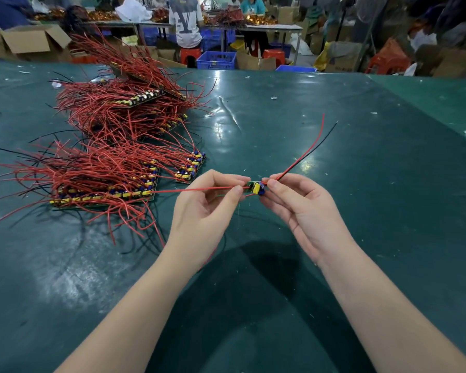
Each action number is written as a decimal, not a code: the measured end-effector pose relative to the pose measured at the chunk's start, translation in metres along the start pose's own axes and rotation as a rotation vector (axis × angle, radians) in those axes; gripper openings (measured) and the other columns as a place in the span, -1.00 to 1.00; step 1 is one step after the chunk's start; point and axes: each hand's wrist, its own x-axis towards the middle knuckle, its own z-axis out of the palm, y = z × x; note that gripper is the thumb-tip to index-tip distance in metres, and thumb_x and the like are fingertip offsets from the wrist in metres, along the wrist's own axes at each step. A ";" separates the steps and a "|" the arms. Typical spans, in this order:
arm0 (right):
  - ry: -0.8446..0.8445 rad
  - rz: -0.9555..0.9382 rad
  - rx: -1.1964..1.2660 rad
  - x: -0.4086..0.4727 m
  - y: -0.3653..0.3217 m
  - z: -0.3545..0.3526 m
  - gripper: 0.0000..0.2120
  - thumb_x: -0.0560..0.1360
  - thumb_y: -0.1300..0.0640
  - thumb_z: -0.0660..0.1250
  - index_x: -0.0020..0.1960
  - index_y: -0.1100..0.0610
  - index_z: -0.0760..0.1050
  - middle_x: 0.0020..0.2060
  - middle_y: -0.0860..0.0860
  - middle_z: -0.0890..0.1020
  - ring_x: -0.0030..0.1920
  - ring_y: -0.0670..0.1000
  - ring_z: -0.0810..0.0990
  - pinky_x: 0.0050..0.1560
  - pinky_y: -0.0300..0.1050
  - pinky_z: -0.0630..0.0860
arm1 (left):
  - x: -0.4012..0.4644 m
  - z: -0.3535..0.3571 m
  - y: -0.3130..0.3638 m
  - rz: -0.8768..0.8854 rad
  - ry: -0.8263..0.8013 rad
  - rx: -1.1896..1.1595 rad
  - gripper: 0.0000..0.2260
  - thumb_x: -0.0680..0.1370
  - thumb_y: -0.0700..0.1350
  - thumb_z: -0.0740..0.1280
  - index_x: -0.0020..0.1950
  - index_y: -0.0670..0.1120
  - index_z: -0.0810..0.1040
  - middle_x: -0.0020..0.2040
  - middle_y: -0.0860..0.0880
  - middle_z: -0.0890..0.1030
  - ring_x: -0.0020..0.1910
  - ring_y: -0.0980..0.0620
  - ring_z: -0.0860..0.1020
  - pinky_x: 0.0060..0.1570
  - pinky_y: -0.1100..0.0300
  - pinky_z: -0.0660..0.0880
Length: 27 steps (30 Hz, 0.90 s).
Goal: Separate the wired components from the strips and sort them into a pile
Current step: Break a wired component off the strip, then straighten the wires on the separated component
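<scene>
So the big green table (334, 238) has most of the stock off to the person's left – a heap of strips (113, 168) still loaded with boards, red leads fanned out everywhere, and a second stack (135, 98) behind it further back. Nothing on the right side that I'd call a sorted pile yet, just bare mat and a few scraps, so I can't tell where the pile is meant to go. Both forearms come in from the bottom and meet over the middle of the table, a bit above the surface. Left hand (207, 208) has thumb and forefinger pressed together on the left end of the piece, other fingers curled in loosely; right hand (304, 208) is pinching the right end, right where the red and black wires (307, 154) leave and trail up and away to the right. Between the two pinches sits the wired component (256, 188) – tiny green board with a yellow part and a blue one, held in the air, not touching the table. Its long axis runs pretty much left-right, straight from one grip to the other, so both hands are equally near it. A thin red lead (194, 189) runs off leftward toward the near strip. My guess is the next bit is a snap or twist across that axis, then set it down
</scene>
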 end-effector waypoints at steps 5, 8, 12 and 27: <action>-0.038 -0.101 -0.154 -0.004 -0.004 0.002 -0.85 0.46 0.31 0.41 -0.17 0.09 0.67 -0.12 0.12 0.72 -0.04 0.09 0.70 -0.09 -0.14 0.61 | 0.002 -0.004 -0.003 0.000 -0.020 0.032 -0.87 0.50 -0.39 0.36 -0.04 -0.21 0.59 -0.10 0.03 0.68 -0.05 0.11 0.65 -0.01 0.33 0.51; -0.054 -0.165 -0.262 -0.006 -0.007 0.002 -0.87 0.46 0.32 0.41 -0.14 0.11 0.66 -0.13 0.10 0.72 -0.05 0.07 0.70 -0.13 -0.15 0.61 | 0.001 -0.004 -0.002 -0.009 -0.063 0.033 -0.83 0.48 -0.39 0.38 -0.01 -0.16 0.62 -0.11 0.07 0.69 -0.07 0.16 0.65 -0.04 0.38 0.50; -0.051 -0.205 -0.312 -0.009 -0.011 0.003 -0.93 0.46 0.33 0.42 -0.07 0.23 0.64 -0.14 0.08 0.71 -0.10 0.05 0.71 -0.22 -0.15 0.61 | 0.004 -0.005 -0.004 -0.036 -0.035 0.016 -0.83 0.52 -0.35 0.36 -0.03 -0.11 0.64 -0.11 0.02 0.71 -0.07 0.08 0.67 -0.02 0.30 0.55; -0.052 -0.083 -0.248 -0.008 -0.012 0.005 -0.91 0.46 0.23 0.42 -0.18 0.09 0.64 -0.24 0.04 0.69 -0.51 -0.08 0.48 -0.45 -0.28 0.41 | 0.010 -0.006 0.001 -0.630 0.000 -0.584 -0.89 0.46 -0.23 0.36 -0.22 -0.16 0.67 -0.21 -0.10 0.68 -0.30 0.09 0.65 -0.27 0.34 0.57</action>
